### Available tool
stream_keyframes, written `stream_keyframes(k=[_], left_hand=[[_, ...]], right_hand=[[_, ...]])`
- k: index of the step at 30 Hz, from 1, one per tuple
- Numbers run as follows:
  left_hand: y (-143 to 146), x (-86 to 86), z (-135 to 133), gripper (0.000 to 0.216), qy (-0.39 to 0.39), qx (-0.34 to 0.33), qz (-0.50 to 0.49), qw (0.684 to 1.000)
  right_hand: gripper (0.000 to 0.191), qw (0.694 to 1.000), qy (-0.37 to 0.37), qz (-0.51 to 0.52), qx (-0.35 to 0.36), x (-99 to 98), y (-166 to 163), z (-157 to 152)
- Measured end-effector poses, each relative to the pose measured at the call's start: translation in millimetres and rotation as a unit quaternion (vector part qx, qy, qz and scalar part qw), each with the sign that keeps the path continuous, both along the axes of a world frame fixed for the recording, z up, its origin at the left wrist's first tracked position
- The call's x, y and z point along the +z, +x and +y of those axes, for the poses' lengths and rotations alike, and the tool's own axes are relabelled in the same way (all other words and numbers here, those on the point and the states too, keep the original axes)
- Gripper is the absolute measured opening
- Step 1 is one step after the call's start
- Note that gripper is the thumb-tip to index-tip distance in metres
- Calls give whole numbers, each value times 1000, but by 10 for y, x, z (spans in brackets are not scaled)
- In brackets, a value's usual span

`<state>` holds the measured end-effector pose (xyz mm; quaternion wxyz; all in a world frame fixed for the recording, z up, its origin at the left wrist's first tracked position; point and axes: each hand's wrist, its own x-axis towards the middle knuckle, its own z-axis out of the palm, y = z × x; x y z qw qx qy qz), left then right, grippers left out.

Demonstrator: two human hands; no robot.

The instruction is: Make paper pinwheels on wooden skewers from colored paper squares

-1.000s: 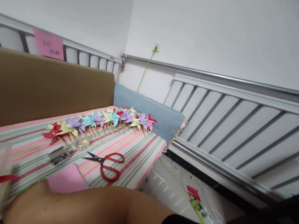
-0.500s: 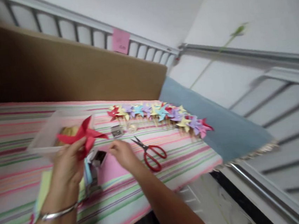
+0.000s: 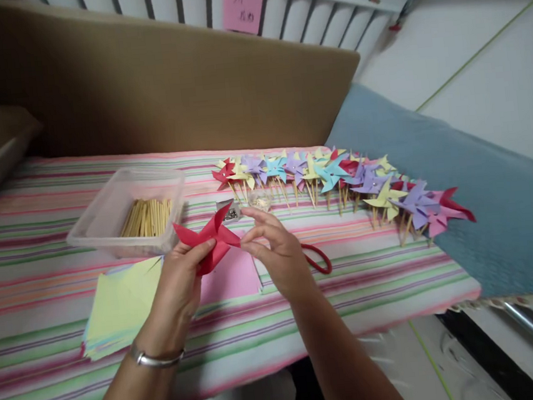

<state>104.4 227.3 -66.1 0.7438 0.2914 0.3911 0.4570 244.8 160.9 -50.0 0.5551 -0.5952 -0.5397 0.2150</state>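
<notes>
A folded red paper pinwheel (image 3: 211, 240) is pinched between thumb and fingers of my left hand (image 3: 180, 280), above the pink paper sheet (image 3: 231, 277). My right hand (image 3: 275, 249) has its fingertips closed at the pinwheel's right blade tip. Whether something small is also between those fingertips, I cannot make out. Just behind the hands stand a small box of metal pins (image 3: 230, 212) and a round clear container (image 3: 259, 200) of small pale pieces. Red-handled scissors (image 3: 320, 259) lie partly hidden behind my right hand.
A clear plastic box (image 3: 103, 238) holds wooden sticks (image 3: 148, 216). Left of my hands lies a stack of coloured paper squares (image 3: 121, 305). Finished pinwheels on sticks (image 3: 332, 171) line the back right of the striped cloth (image 3: 26, 298). A cardboard panel (image 3: 181, 95) stands behind.
My right hand has come left and up to the red pinwheel, from apart to meeting its blade tip. The pinwheel stays in my left hand. The view has shifted and levelled.
</notes>
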Motion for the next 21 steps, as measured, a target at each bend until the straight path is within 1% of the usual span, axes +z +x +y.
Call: stream_keyframes(k=[4,10,16,21], left_hand=[[112,-57,-84,15,5,-15,0,1000],[156,-95,-158,17,21,-17,0,1000],[104,-110,-147,20,28,-31,14,999],[91,-90,-131,16,35,-33,12,999]], right_hand=[[10,999,-30,-28,20,-54,-63,-31],[11,997,-61,-49,4,-110,-103,-24],[9,998,-64,-27,-6,-153,-112,12],[7,998,-53,-19,-11,-191,-106,20]])
